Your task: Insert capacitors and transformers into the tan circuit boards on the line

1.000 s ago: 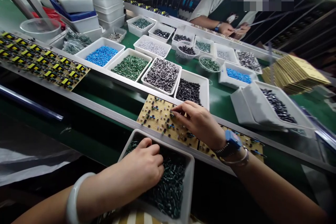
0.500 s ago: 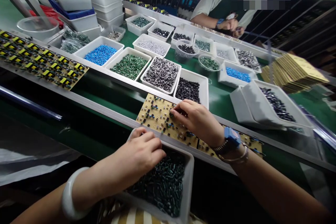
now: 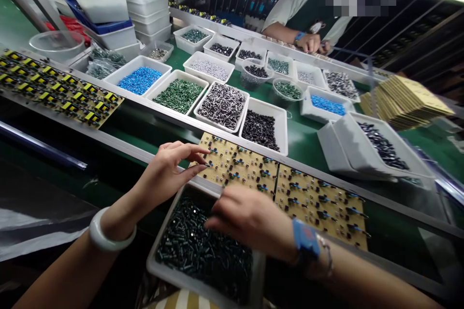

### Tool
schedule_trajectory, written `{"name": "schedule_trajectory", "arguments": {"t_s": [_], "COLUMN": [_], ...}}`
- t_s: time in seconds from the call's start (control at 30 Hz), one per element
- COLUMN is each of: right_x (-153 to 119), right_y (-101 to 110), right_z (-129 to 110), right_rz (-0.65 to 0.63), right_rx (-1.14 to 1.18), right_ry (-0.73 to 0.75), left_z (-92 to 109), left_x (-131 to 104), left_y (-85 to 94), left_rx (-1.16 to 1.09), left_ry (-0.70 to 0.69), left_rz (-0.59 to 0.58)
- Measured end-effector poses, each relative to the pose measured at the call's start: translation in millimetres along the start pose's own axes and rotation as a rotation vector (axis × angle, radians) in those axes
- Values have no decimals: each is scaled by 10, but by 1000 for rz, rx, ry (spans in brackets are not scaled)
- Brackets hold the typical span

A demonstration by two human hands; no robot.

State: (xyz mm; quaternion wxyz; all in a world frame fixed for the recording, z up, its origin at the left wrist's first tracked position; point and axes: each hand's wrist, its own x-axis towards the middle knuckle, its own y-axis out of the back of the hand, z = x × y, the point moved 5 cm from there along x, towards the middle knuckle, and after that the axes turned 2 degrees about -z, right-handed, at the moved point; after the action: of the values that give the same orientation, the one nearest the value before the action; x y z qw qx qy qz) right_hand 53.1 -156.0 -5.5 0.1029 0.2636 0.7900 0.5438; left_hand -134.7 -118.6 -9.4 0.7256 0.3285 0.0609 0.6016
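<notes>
My left hand (image 3: 177,161) is at the left end of a tan circuit board (image 3: 250,159), thumb and fingers closed in a pinch. A small dark electronic component shows at the fingertips; its exact kind is too small to read. My right hand (image 3: 250,219), smeared by motion, hovers with bent fingers over the back right part of a white bin (image 3: 154,263). The bin holds many dark green cylindrical capacitors (image 3: 195,241). Whether the right fingers grip anything cannot be seen. A second circuit board (image 3: 308,198), with rows of small parts, adjoins the first on its right.
Both boards lie along a metal rail (image 3: 145,154). Behind it stand bins of blue parts (image 3: 139,80), green parts (image 3: 177,95), silver-and-dark parts (image 3: 222,106) and black parts (image 3: 259,128). Tilted bins (image 3: 348,149) and stacked boards (image 3: 409,99) are at right. A co-worker's hands (image 3: 311,43) are across.
My left hand has moved from the capacitor bin up to the left end of the board. My right hand has come back from the board to above the bin.
</notes>
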Motion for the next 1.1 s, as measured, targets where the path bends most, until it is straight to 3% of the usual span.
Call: {"name": "schedule_trajectory", "arguments": {"t_s": [0.1, 0.17, 0.37, 0.5, 0.77, 1.1], "right_x": [-104, -151, -221, -215, -241, -287], "right_y": [-340, -441, -431, -376, -339, -311], "right_z": [-262, -303, -274, -284, -295, -268], "right_rz": [-218, -263, -196, -179, -152, 0], "right_rx": [-59, -69, -57, 4, 76, 203], "right_ry": [88, 65, 17, 2, 23, -9], "left_z": [-74, -108, -119, -81, -11, 51], "left_x": [76, 149, 368, 435, 430, 431], "left_y": [10, 19, 14, -31, -56, -101], "left_rx": [19, 80, 416, 558, 685, 802], "left_ry": [-13, -32, -32, -101, -176, -243], "left_rz": [9, 13, 3, -36, -68, -54]}}
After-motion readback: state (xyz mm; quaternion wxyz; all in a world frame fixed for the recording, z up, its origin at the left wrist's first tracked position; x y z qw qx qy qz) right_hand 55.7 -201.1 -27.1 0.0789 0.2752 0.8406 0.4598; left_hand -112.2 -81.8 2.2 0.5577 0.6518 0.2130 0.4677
